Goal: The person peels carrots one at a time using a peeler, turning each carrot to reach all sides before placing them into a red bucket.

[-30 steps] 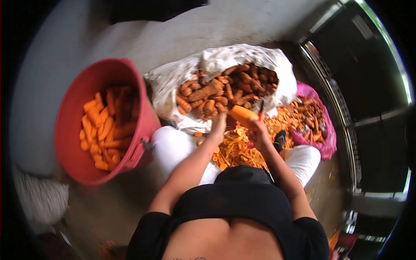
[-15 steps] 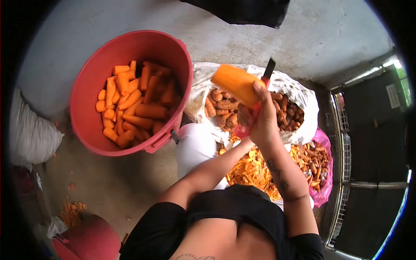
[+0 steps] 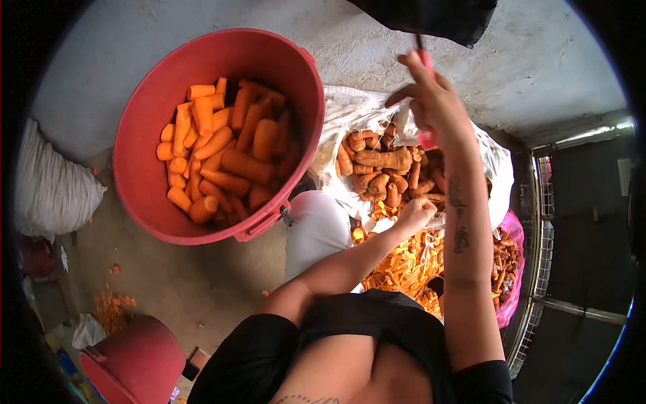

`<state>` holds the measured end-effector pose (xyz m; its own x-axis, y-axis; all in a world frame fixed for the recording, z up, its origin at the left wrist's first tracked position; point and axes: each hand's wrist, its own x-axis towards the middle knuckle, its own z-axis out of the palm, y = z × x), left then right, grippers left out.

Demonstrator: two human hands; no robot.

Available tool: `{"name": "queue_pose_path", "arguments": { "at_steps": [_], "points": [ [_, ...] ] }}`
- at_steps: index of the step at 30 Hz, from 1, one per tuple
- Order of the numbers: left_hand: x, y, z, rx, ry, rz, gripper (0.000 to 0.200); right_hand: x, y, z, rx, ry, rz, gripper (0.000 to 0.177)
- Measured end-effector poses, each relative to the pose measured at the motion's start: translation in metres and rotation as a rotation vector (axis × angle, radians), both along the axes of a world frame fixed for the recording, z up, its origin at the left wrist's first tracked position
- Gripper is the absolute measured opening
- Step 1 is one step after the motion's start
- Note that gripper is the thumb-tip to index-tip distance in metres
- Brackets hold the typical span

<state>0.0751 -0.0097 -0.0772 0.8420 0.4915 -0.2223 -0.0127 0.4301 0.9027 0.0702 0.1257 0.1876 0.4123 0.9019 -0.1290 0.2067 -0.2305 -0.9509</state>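
My right hand (image 3: 434, 101) is raised over the far side of the white sack, some fingers stretched out. It holds a knife (image 3: 426, 62) with a red handle; the dark blade points up and is blurred. Low at the sack's near edge is my left hand (image 3: 417, 214), fingers curled in, beside unpeeled carrots (image 3: 383, 160). Whatever its fingers may hold is hidden. To the left, a big red bucket (image 3: 134, 168) holds peeled orange carrots (image 3: 235, 165). Orange peelings (image 3: 404, 266) lie heaped below my left hand.
A pink bag (image 3: 515, 269) with brown carrot pieces stands at the right. A smaller red bucket (image 3: 138, 360) lies tipped at lower left, near scattered scraps (image 3: 114, 310). A white sack (image 3: 54, 185) leans at the left wall. Black plastic (image 3: 437, 17) hangs above.
The peeled carrot has left my right hand, which has moved up and away with the knife. My left hand, mostly hidden before, now shows at the sack. A thick carrot shows brighter in the bucket.
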Motion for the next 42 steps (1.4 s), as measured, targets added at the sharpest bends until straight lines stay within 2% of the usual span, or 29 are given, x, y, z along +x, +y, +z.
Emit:
{"name": "queue_pose_path", "arguments": {
  "at_steps": [4, 8, 9, 11, 12, 13, 14, 16, 17, 19, 20, 24, 26, 32, 35, 36, 38, 40, 42],
  "points": [
    [-0.013, 0.007, 0.023, -0.001, 0.075, -0.068, 0.016, 0.053, -0.048, -0.026, 0.047, 0.104, -0.131, 0.041],
    [-0.012, 0.002, 0.014, 0.004, 0.029, -0.068, 0.020, 0.093, -0.109, -0.057, 0.040, 0.192, -0.285, 0.035],
    [-0.009, 0.000, 0.016, -0.007, 0.094, -0.018, 0.021, 0.102, -0.124, -0.065, 0.022, 0.167, -0.349, 0.032],
    [-0.008, 0.002, 0.018, 0.107, 0.218, -0.066, 0.026, 0.134, -0.163, -0.091, -0.045, 0.176, -0.432, 0.029],
    [-0.008, -0.003, 0.001, 0.036, 0.129, -0.078, 0.028, 0.152, -0.185, -0.102, -0.092, 0.209, -0.446, 0.028],
    [-0.015, -0.003, 0.011, 0.036, 0.172, -0.118, 0.027, 0.144, -0.196, -0.103, -0.001, 0.185, -0.546, 0.029],
    [-0.008, -0.011, -0.004, 0.119, 0.147, -0.077, 0.025, 0.154, -0.214, -0.113, -0.047, 0.196, -0.567, 0.033],
    [-0.013, -0.014, 0.010, 0.264, 0.217, -0.102, 0.022, 0.172, -0.251, -0.140, -0.084, 0.289, -0.658, 0.030],
    [-0.007, -0.020, -0.002, 0.352, 0.194, -0.066, 0.024, 0.155, -0.253, -0.132, -0.112, 0.207, -0.711, 0.040],
    [-0.012, -0.018, 0.023, 0.291, 0.253, -0.167, 0.026, 0.165, -0.281, -0.159, -0.170, 0.254, -0.762, 0.031],
    [-0.013, -0.017, 0.033, 0.267, 0.280, -0.209, 0.026, 0.166, -0.294, -0.173, -0.077, 0.298, -0.705, 0.029],
    [-0.005, -0.030, 0.041, 0.339, 0.275, -0.331, 0.016, 0.168, -0.309, -0.205, -0.114, 0.314, -0.821, 0.024],
    [0.003, -0.042, 0.030, 0.309, 0.281, -0.397, 0.018, 0.176, -0.311, -0.220, -0.108, 0.334, -0.855, 0.024],
    [0.007, -0.048, 0.043, 0.379, 0.368, -0.461, 0.018, 0.198, -0.293, -0.254, -0.224, 0.318, -0.787, 0.025],
    [0.011, -0.049, 0.035, 0.388, 0.337, -0.376, 0.017, 0.225, -0.285, -0.290, -0.267, 0.234, -0.756, 0.024],
    [0.014, -0.059, 0.015, 0.430, 0.274, -0.229, 0.017, 0.236, -0.283, -0.303, -0.280, 0.156, -0.720, 0.024],
    [0.018, -0.060, 0.003, 0.296, 0.324, -0.218, 0.018, 0.259, -0.278, -0.329, -0.293, 0.034, -0.696, 0.022],
    [0.019, -0.056, 0.001, 0.212, 0.276, -0.108, 0.019, 0.274, -0.262, -0.327, -0.288, -0.041, -0.681, 0.021],
    [0.019, -0.050, 0.011, 0.137, 0.252, 0.004, 0.020, 0.303, -0.248, -0.338, -0.310, -0.273, -0.659, 0.022]
  ]
}}
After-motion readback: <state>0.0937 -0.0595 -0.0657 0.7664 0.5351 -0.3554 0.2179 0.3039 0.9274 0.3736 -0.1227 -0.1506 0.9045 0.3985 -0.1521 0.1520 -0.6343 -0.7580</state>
